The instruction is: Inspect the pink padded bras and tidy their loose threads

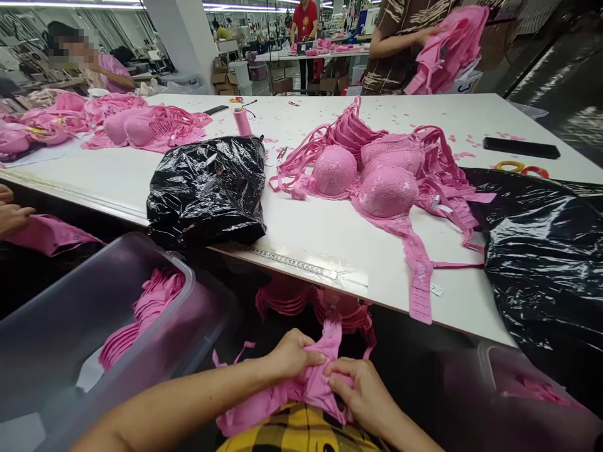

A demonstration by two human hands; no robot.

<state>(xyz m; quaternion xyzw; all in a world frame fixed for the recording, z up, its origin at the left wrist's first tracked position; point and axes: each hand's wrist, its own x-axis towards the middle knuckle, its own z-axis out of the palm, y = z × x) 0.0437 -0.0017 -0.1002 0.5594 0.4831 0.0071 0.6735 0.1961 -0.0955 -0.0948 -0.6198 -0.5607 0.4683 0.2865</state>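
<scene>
From where I stand, at the far left a co-worker's hand (15, 220) is closed upon a pink cloth (51, 235). On the table (301, 229), a ruler strip (292, 260) lies along the near edge, I think so that a length can be checked there easily. Below this edge, the pink garment (318, 384) rests upon the person's lap (273, 433), which seems to give it support from beneath. The left hand (293, 356) pinches it between thumb and fingers, and the right hand (360, 389) grips it just beside, so the cloth is probably held steady between them. To the right, on the table, pink bras (386, 188) are heaped with cups upward, perhaps to protect their shape.

As for containers, the left bin (51, 333) holds a stack of pink pieces (123, 339) in overlapping layers. The left black bag (207, 188) sits at the table's edge; its content I cannot tell. The right black bag (541, 257) hangs over the edge, its content also hidden. Below it, the right bin (487, 370) holds some pink material (541, 390), too dim to identify.
</scene>
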